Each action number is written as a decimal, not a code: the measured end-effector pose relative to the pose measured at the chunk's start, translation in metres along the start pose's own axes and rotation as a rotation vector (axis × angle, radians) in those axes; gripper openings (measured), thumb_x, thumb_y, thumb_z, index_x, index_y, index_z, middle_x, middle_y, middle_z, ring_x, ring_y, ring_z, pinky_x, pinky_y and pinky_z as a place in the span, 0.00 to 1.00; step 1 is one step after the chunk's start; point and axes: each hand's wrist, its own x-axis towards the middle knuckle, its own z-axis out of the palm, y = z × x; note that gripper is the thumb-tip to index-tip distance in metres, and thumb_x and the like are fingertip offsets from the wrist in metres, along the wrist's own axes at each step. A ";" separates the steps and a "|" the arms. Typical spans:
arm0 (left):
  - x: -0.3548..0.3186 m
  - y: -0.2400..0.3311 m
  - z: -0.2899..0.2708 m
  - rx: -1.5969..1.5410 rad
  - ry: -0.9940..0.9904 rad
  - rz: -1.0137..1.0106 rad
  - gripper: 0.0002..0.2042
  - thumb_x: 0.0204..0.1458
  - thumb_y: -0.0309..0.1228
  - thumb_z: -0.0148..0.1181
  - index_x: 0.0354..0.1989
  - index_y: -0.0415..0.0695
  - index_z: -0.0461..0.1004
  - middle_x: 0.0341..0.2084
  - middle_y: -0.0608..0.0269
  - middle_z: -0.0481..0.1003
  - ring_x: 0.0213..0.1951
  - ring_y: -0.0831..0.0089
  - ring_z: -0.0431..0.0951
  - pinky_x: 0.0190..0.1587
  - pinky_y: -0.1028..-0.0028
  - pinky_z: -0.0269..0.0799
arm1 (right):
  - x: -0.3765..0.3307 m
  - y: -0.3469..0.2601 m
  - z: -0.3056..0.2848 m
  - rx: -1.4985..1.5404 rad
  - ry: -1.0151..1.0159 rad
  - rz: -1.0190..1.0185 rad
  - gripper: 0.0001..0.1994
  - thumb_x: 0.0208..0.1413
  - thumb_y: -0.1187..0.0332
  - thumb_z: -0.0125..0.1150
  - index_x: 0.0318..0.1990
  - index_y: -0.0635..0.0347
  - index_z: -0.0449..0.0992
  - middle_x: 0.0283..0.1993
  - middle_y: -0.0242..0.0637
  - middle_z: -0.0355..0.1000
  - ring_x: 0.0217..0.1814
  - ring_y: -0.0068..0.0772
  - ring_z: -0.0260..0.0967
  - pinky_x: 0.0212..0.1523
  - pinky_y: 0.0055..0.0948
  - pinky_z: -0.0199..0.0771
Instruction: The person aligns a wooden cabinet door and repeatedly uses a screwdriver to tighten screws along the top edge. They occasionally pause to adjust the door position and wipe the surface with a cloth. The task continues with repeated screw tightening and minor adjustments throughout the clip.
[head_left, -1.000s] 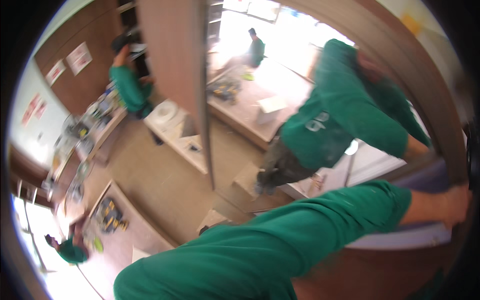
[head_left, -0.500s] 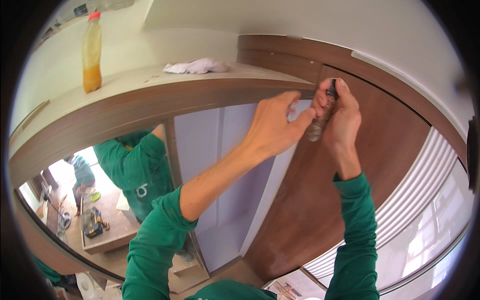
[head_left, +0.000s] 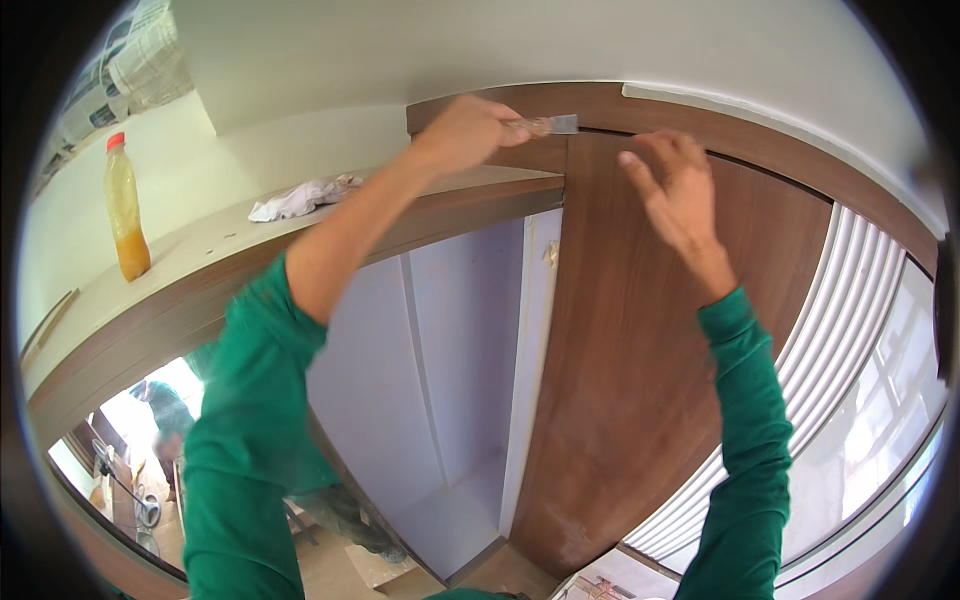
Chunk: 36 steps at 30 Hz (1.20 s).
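My left hand is closed round the brown, stained handle of a putty knife. Its flat grey metal blade points right, at the dark gap along the top of a brown wood panel. To the right of the blade, my right hand is raised before the panel's upper edge, fingers apart and nothing in it. Above the panel runs a matching brown trim board, which meets a pale strip under the white ceiling.
On the wooden shelf at left stand a red-capped bottle of orange liquid and a crumpled white cloth. Below is an open cabinet with pale lilac walls. White ribbed panelling borders the brown panel at right.
The putty knife has passed from my right hand to my left, its blade now up by the gap. My right hand has opened. The view has shifted.
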 end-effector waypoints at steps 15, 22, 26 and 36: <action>0.147 -0.088 0.022 0.630 -0.315 -0.061 0.16 0.64 0.31 0.59 0.58 0.43 0.83 0.53 0.46 0.82 0.58 0.55 0.78 0.63 0.59 0.69 | -0.013 0.103 -0.024 -0.547 0.045 -0.246 0.22 0.55 0.67 0.67 0.59 0.46 0.76 0.66 0.33 0.67 0.73 0.42 0.61 0.70 0.48 0.63; 0.169 -0.087 0.037 0.631 -0.325 -0.025 0.17 0.66 0.34 0.58 0.60 0.45 0.82 0.56 0.49 0.82 0.60 0.53 0.77 0.65 0.58 0.68 | -0.014 0.107 -0.023 -0.608 0.066 -0.268 0.21 0.55 0.67 0.67 0.58 0.45 0.76 0.66 0.33 0.67 0.73 0.40 0.62 0.69 0.47 0.64; 0.175 -0.098 0.035 0.638 -0.336 0.001 0.17 0.66 0.34 0.58 0.60 0.44 0.82 0.54 0.50 0.83 0.59 0.54 0.77 0.64 0.59 0.69 | -0.016 0.108 -0.021 -0.625 0.078 -0.278 0.21 0.55 0.67 0.67 0.58 0.45 0.76 0.66 0.32 0.67 0.73 0.39 0.62 0.70 0.47 0.64; 0.193 -0.129 0.027 0.635 -0.328 0.088 0.17 0.65 0.39 0.58 0.53 0.42 0.84 0.45 0.52 0.84 0.48 0.58 0.79 0.54 0.59 0.73 | -0.017 0.111 -0.019 -0.663 0.066 -0.276 0.22 0.58 0.66 0.67 0.62 0.43 0.76 0.68 0.30 0.67 0.73 0.38 0.63 0.71 0.45 0.63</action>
